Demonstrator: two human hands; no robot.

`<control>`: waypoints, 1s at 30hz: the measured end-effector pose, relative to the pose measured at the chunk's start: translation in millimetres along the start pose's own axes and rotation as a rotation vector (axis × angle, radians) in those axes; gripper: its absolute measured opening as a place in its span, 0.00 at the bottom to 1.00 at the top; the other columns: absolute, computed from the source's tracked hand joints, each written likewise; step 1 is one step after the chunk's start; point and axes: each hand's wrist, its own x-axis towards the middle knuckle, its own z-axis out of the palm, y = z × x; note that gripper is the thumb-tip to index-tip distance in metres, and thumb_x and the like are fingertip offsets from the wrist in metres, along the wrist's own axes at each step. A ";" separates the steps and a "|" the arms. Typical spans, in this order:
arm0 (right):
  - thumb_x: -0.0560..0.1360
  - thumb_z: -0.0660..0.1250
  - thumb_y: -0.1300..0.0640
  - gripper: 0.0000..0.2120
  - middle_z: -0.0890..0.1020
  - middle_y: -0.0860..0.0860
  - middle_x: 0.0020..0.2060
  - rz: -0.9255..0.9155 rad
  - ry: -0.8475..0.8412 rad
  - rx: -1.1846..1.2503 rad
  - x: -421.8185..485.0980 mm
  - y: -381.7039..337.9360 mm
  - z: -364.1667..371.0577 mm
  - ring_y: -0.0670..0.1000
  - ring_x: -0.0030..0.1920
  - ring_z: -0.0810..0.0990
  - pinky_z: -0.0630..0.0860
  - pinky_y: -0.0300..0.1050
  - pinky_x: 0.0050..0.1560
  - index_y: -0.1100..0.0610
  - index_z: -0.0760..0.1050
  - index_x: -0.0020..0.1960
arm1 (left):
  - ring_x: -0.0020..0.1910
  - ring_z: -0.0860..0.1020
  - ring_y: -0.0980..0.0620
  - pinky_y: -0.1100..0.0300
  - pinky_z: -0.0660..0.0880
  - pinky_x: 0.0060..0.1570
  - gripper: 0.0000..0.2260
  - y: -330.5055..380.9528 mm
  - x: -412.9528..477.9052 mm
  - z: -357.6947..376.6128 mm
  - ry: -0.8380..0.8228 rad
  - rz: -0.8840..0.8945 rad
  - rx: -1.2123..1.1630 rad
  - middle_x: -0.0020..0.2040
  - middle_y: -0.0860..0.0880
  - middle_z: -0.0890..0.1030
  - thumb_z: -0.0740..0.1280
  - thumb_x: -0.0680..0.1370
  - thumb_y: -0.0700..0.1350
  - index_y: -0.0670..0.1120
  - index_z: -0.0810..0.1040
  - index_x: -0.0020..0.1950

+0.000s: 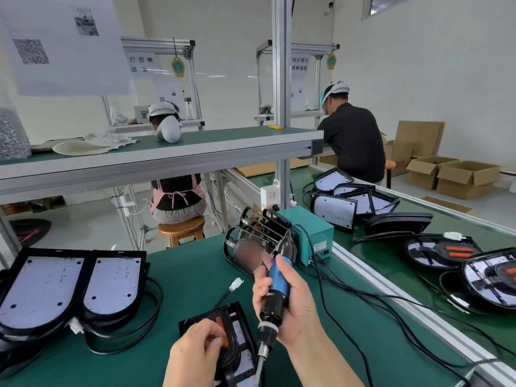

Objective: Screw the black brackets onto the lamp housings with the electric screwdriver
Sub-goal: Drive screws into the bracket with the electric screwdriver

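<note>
At your far left, two lamp housings (42,289) (111,286) lie side by side on the green worktop (181,275) with their white boards facing up and black cables looped beside them. Nearer your body, your left hand (195,356) rests on a third lamp housing (237,310) lying flat at the front edge. Its fingers are curled down onto the black bracket (231,328), which sits on that housing over an orange part. A white connector (236,283) on a black lead lies just beyond.

Your right hand (290,305) is wrapped firmly round the blue and black electric screwdriver (275,289). You hold it tilted, with the bit pointing down at the housing just beside your left hand; whether the tip touches is hard to tell.

Behind the tool, a row of clear-fronted black frames (251,247) leans against a teal power box (310,230). To the right, across the metal rail, more lamp housings (343,199) stand stacked on the green belt and two finished lamps (441,251) (491,277) lie near the edge. Open cardboard boxes (452,174) sit on the floor by the wall.
</note>
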 end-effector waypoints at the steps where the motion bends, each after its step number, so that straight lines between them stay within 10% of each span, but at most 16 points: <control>1: 0.69 0.77 0.57 0.23 0.79 0.56 0.40 0.000 -0.021 -0.010 0.1 0.1 0.3 0.51 0.29 0.76 0.79 0.43 0.29 0.57 0.80 0.63 | 0.42 0.78 0.61 0.73 0.71 0.43 0.15 0.2 -0.1 -0.1 0.007 0.006 -0.007 0.37 0.53 0.82 0.73 0.71 0.32 0.52 0.80 0.34; 14: 0.61 0.81 0.62 0.18 0.80 0.53 0.33 -0.252 0.128 0.088 7.4 -1.4 22.3 0.48 0.28 0.78 0.79 0.40 0.29 0.59 0.78 0.48 | 0.31 0.82 0.57 0.68 0.77 0.35 0.10 4.6 -8.8 -12.7 0.024 -0.138 -0.373 0.33 0.48 0.85 0.70 0.75 0.29 0.43 0.82 0.40; 21: 0.70 0.78 0.62 0.16 0.77 0.51 0.31 -0.391 0.181 0.048 15.0 -3.5 30.4 0.46 0.27 0.76 0.77 0.39 0.27 0.56 0.74 0.53 | 0.25 0.81 0.50 0.65 0.77 0.24 0.04 15.4 -20.3 -15.1 -0.075 -0.433 -0.970 0.36 0.32 0.83 0.65 0.75 0.24 0.28 0.78 0.43; 30: 0.72 0.76 0.61 0.15 0.76 0.51 0.32 -0.456 0.211 -0.052 19.1 6.8 24.7 0.47 0.26 0.75 0.77 0.41 0.29 0.55 0.74 0.53 | 0.23 0.80 0.51 0.66 0.76 0.22 0.04 21.1 -24.6 -15.0 0.099 -0.493 -1.102 0.31 0.36 0.82 0.65 0.75 0.24 0.29 0.77 0.42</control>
